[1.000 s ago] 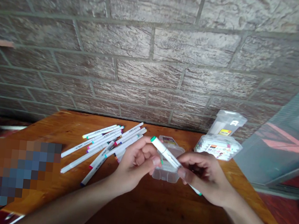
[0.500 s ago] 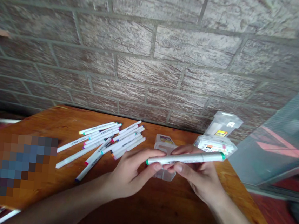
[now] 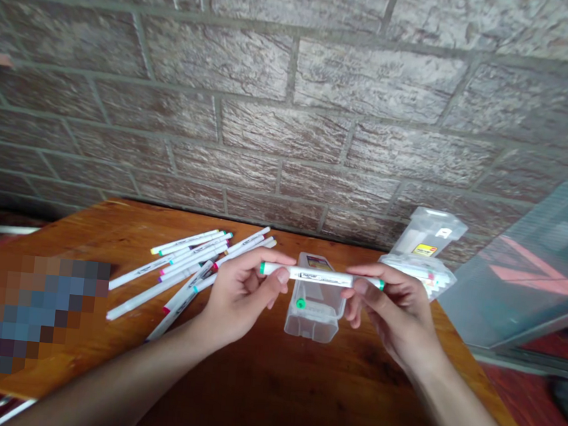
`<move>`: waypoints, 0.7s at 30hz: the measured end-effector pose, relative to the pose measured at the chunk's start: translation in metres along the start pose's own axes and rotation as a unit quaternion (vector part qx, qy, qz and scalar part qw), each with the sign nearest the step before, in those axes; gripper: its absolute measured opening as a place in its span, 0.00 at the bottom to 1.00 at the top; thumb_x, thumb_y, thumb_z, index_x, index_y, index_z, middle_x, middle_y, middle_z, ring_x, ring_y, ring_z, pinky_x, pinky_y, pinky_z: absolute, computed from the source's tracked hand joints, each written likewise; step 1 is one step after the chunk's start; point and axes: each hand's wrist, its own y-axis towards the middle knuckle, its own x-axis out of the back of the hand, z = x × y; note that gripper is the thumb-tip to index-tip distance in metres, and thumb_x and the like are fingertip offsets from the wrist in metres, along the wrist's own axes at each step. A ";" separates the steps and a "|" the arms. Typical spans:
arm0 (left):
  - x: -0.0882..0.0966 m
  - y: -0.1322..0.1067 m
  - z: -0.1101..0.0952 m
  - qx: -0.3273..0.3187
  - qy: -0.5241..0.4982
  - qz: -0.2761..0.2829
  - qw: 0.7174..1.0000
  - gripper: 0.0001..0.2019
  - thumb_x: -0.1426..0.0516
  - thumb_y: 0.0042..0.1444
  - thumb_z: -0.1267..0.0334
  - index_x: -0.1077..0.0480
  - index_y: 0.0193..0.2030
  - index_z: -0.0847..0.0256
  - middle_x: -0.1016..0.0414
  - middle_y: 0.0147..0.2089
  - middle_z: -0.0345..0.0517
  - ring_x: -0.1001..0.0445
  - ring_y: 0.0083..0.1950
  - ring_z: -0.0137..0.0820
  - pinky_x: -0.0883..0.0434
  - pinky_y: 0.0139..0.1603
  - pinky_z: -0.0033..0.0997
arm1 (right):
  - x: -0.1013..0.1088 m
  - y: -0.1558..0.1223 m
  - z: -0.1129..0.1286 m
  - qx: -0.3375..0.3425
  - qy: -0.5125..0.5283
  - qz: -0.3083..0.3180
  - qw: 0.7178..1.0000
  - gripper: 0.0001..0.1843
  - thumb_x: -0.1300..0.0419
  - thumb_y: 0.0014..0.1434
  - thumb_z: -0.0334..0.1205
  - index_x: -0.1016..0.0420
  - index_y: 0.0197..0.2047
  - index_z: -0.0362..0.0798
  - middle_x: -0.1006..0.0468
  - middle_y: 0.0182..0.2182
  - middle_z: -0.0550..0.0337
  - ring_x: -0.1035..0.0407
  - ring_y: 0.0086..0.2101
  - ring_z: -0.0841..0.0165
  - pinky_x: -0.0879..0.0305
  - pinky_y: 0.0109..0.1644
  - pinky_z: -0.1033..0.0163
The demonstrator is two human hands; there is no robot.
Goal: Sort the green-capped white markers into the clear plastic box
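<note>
A white marker with green ends [image 3: 321, 277] lies level between my two hands, above a small clear plastic box [image 3: 315, 308]. My left hand [image 3: 241, 292] pinches its left end with thumb and fingers. My right hand [image 3: 395, 311] pinches its right end. Inside the clear box stands one marker with a green cap [image 3: 300, 303]. A heap of several white markers [image 3: 193, 268] with coloured ends lies on the wooden table [image 3: 267, 385] just left of my left hand.
A clear case full of markers [image 3: 421, 273] with its lid [image 3: 430, 232] raised stands at the back right. A brick wall [image 3: 294, 107] runs behind the table. A glass pane [image 3: 545, 265] is to the right. The left side is blurred out.
The marker turned from a slant to level and rose above the clear box. My hands slid out to its two ends.
</note>
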 end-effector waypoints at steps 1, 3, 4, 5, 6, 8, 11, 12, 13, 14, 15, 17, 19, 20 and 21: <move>-0.001 0.001 -0.001 -0.006 0.007 -0.006 1.000 0.10 0.33 0.67 0.56 0.18 0.47 0.60 0.22 0.29 0.39 0.30 0.22 0.25 0.34 0.22 0.24 | 0.001 0.000 -0.002 0.003 -0.008 0.000 1.000 0.10 0.22 0.61 0.43 0.10 0.45 0.49 0.12 0.28 0.55 0.21 0.20 0.67 0.24 0.21 0.67; -0.001 0.004 -0.003 -0.014 0.021 -0.019 1.000 0.09 0.30 0.64 0.58 0.18 0.45 0.60 0.21 0.29 0.40 0.31 0.22 0.24 0.35 0.21 0.24 | 0.001 0.000 -0.005 0.011 -0.024 -0.001 1.000 0.11 0.21 0.59 0.42 0.11 0.43 0.48 0.12 0.27 0.55 0.22 0.19 0.67 0.24 0.20 0.66; -0.001 0.005 -0.004 -0.013 0.022 -0.022 0.999 0.09 0.30 0.63 0.58 0.18 0.44 0.60 0.21 0.29 0.40 0.31 0.22 0.24 0.35 0.21 0.24 | 0.000 0.000 -0.006 0.013 -0.031 -0.001 0.999 0.11 0.20 0.58 0.42 0.11 0.43 0.48 0.13 0.26 0.56 0.23 0.18 0.67 0.24 0.20 0.66; 0.000 0.006 -0.003 -0.008 0.019 -0.022 1.000 0.09 0.30 0.63 0.58 0.18 0.43 0.61 0.20 0.29 0.41 0.31 0.21 0.24 0.35 0.21 0.24 | -0.001 0.000 -0.007 0.014 -0.035 -0.001 0.999 0.12 0.20 0.58 0.42 0.11 0.42 0.47 0.14 0.24 0.56 0.23 0.17 0.68 0.24 0.20 0.67; 0.001 0.006 -0.003 0.001 0.012 -0.019 1.000 0.10 0.30 0.63 0.57 0.18 0.43 0.61 0.20 0.29 0.41 0.31 0.21 0.24 0.35 0.20 0.23 | -0.002 0.000 -0.007 0.015 -0.036 0.000 0.999 0.12 0.20 0.58 0.42 0.11 0.42 0.47 0.15 0.22 0.57 0.24 0.17 0.68 0.24 0.19 0.67; 0.002 0.006 -0.001 0.021 0.000 -0.012 1.000 0.11 0.30 0.63 0.56 0.17 0.43 0.61 0.21 0.28 0.41 0.30 0.20 0.24 0.34 0.20 0.23 | -0.005 0.000 -0.005 0.010 -0.028 0.000 1.000 0.11 0.20 0.58 0.42 0.11 0.42 0.47 0.15 0.22 0.57 0.23 0.17 0.68 0.24 0.19 0.67; 0.004 0.006 0.003 0.039 -0.012 -0.006 0.999 0.11 0.30 0.64 0.55 0.17 0.44 0.61 0.21 0.27 0.42 0.29 0.20 0.25 0.34 0.20 0.22 | -0.006 0.001 -0.002 -0.006 -0.005 0.001 1.000 0.09 0.21 0.60 0.42 0.11 0.41 0.48 0.12 0.27 0.55 0.21 0.19 0.68 0.24 0.20 0.68; 0.005 0.005 0.004 0.044 -0.019 -0.006 0.999 0.10 0.31 0.65 0.55 0.16 0.44 0.60 0.20 0.27 0.42 0.29 0.20 0.25 0.34 0.20 0.22 | -0.006 0.000 -0.002 -0.011 0.003 0.002 1.000 0.08 0.22 0.61 0.41 0.11 0.41 0.48 0.11 0.28 0.55 0.21 0.19 0.68 0.23 0.21 0.68; 0.005 0.005 0.005 0.049 -0.031 -0.006 0.998 0.10 0.31 0.65 0.55 0.16 0.44 0.60 0.20 0.27 0.42 0.29 0.20 0.24 0.34 0.21 0.22 | -0.005 0.000 -0.001 -0.015 0.010 0.004 1.000 0.08 0.22 0.61 0.41 0.11 0.41 0.48 0.11 0.28 0.55 0.21 0.19 0.68 0.23 0.21 0.68; 0.005 0.005 0.006 0.054 -0.048 -0.005 0.997 0.09 0.31 0.66 0.56 0.16 0.44 0.60 0.20 0.27 0.42 0.30 0.20 0.24 0.33 0.21 0.22 | -0.004 0.000 -0.002 -0.018 0.018 0.004 1.000 0.07 0.23 0.62 0.41 0.10 0.42 0.48 0.11 0.28 0.55 0.21 0.19 0.67 0.23 0.20 0.68; 0.005 0.004 0.007 0.058 -0.066 -0.003 0.996 0.09 0.32 0.67 0.56 0.16 0.45 0.59 0.19 0.27 0.42 0.30 0.20 0.24 0.32 0.22 0.23 | -0.002 0.000 -0.002 -0.022 0.024 0.003 0.999 0.08 0.23 0.62 0.42 0.10 0.42 0.48 0.11 0.29 0.54 0.20 0.19 0.67 0.23 0.20 0.67; 0.005 0.004 0.008 0.066 -0.100 0.001 0.993 0.09 0.33 0.68 0.55 0.15 0.45 0.59 0.18 0.28 0.43 0.31 0.21 0.24 0.31 0.23 0.24 | 0.001 0.000 -0.004 -0.033 0.037 0.002 0.999 0.09 0.24 0.63 0.43 0.10 0.44 0.48 0.10 0.30 0.53 0.20 0.19 0.65 0.23 0.20 0.66; 0.005 0.004 0.009 0.068 -0.122 0.002 0.990 0.10 0.33 0.68 0.55 0.14 0.46 0.59 0.17 0.29 0.44 0.30 0.21 0.24 0.30 0.23 0.25 | 0.003 0.000 -0.005 -0.042 0.052 0.008 0.998 0.10 0.24 0.63 0.43 0.10 0.45 0.49 0.10 0.31 0.52 0.19 0.19 0.64 0.22 0.20 0.66; 0.005 0.003 0.009 0.068 -0.129 0.003 0.989 0.10 0.33 0.68 0.56 0.14 0.47 0.58 0.17 0.30 0.45 0.30 0.21 0.24 0.30 0.24 0.25 | 0.004 0.000 -0.005 -0.045 0.058 0.012 0.997 0.10 0.24 0.63 0.43 0.10 0.45 0.49 0.10 0.31 0.52 0.19 0.19 0.64 0.22 0.20 0.66; 0.006 0.003 0.009 0.068 -0.133 0.003 0.989 0.09 0.33 0.68 0.56 0.14 0.48 0.58 0.16 0.31 0.45 0.30 0.21 0.24 0.30 0.24 0.25 | 0.003 0.000 -0.004 -0.046 0.064 0.017 0.997 0.09 0.24 0.63 0.43 0.10 0.45 0.49 0.10 0.31 0.52 0.19 0.19 0.64 0.22 0.20 0.66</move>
